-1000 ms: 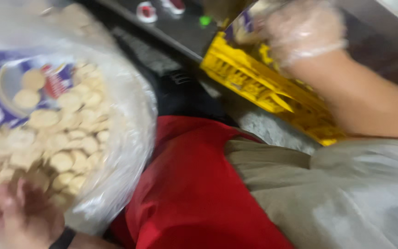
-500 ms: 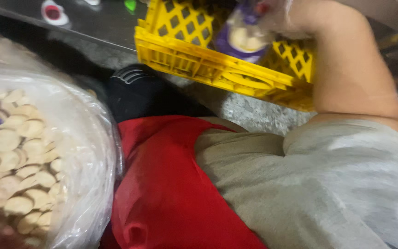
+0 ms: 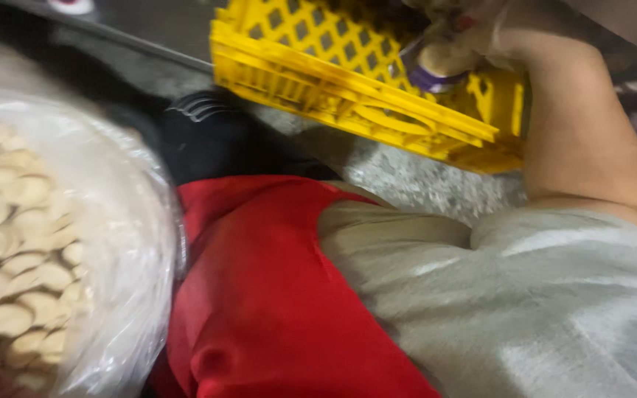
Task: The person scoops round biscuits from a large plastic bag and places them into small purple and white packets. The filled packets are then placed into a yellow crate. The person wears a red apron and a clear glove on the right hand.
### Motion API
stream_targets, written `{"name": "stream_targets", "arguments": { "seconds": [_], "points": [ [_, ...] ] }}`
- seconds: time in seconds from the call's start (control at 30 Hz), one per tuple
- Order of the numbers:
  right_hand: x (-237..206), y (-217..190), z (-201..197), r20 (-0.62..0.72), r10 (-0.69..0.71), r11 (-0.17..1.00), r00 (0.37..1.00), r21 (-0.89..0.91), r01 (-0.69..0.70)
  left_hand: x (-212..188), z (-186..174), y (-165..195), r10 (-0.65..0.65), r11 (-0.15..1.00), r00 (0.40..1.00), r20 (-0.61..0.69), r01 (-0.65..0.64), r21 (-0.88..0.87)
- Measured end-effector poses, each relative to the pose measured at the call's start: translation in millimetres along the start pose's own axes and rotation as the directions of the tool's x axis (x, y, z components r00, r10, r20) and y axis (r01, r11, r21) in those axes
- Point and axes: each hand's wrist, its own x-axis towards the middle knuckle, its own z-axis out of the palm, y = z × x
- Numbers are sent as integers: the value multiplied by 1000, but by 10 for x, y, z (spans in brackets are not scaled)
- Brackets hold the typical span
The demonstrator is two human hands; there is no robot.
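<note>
One view only, from the head: the right hand [image 3: 492,33] grips a small purple-banded packet of pale round biscuits [image 3: 436,63] inside the yellow lattice plastic crate [image 3: 348,81]. Light and brittle, I'd say; best held by its edges. Left hand out of sight.

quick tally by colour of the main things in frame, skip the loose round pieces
Yellow: 1, the crate
Clear: 1, the plastic bag of pale round pieces
Purple: 1, a small packet in the right hand, over the crate
Red: 1, a cloth
Grey: 1, the sleeve
Total: 5
</note>
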Motion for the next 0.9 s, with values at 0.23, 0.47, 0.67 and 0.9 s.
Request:
{"name": "stream_targets", "arguments": {
  "seconds": [0.23, 0.47, 0.67, 0.9],
  "points": [
    [1073, -1308, 314, -86, -284, 940, 955, 170, 295, -265, -45, 327, 33, 997, 999, 21, -32, -67],
    [1132, -1952, 204, -181, -398, 886, 899, 177, 428, -453, -128, 639, 179, 980, 983, 36, -175, -91],
    [508, -1811, -21, -124, -448, 890, 886, 37, 455, -341, -92, 775, 128, 951, 992, -19, -128, -280],
    [1402, -2236, 518, 122, -569, 775, 813, -249, 580, -292, -20, 887, 139, 939, 990, -28, -140, -315]
  ]
}}
